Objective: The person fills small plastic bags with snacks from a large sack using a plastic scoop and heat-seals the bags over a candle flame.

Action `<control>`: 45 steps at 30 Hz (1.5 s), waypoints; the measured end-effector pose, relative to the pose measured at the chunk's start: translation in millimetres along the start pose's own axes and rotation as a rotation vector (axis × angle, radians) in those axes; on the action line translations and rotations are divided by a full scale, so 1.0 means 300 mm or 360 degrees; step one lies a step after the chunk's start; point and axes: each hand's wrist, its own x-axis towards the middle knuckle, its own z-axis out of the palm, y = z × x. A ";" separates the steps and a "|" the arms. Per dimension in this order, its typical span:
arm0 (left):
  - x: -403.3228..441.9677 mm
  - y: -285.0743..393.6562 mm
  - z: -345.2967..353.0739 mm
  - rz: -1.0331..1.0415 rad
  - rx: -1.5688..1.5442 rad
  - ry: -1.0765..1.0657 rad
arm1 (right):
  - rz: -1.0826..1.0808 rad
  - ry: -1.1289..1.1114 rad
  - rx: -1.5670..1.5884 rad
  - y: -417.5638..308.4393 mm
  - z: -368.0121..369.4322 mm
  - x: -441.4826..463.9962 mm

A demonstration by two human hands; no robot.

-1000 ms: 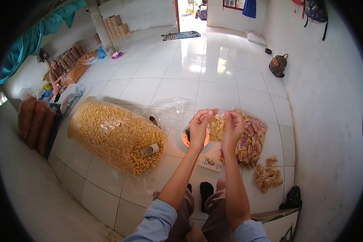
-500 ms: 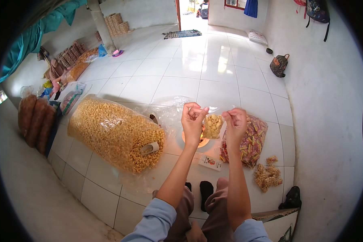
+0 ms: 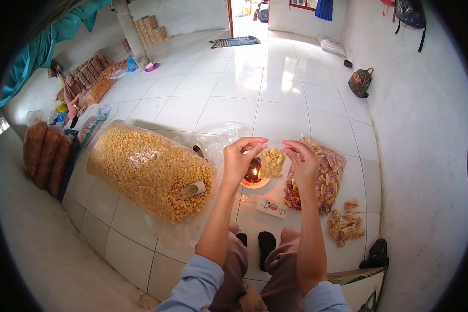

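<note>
A small clear plastic packet of round yellowish snacks (image 3: 272,164) hangs between my two hands. Thumb and fingers of my left hand (image 3: 237,160) pinch its upper left corner; my right hand (image 3: 303,162) pinches the upper right one. Just behind and left of the packet, a small flame (image 3: 255,172) burns in a round orange-lit dish (image 3: 248,182) on the floor. Left of my hands lies a large clear sack of yellow puffed snacks (image 3: 135,164), its mouth facing me, with a white scoop (image 3: 193,189) resting on the contents.
A bag of red and yellow wrapped pieces (image 3: 325,174) lies right of my hands. Filled small packets (image 3: 345,228) are piled nearer the wall. A white printed pack (image 3: 271,208) lies before my feet. At far left, a person (image 3: 73,91) sits beside stacked goods.
Both hands have lowered slightly, and the left has shifted left. The packet has moved a little, so more of the flame and dish shows.
</note>
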 end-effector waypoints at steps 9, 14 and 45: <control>0.000 0.006 -0.012 0.0305 0.0478 -0.0035 | -0.0118 -0.0016 -0.0222 0.001 -0.003 -0.008; -0.003 0.005 -0.013 0.0463 0.0739 -0.0004 | -0.0289 0.0025 -0.0443 0.033 0.010 -0.019; -0.013 -0.086 -0.038 -0.0001 0.0541 -0.0290 | -0.0467 -0.0303 -0.0856 0.067 0.026 -0.033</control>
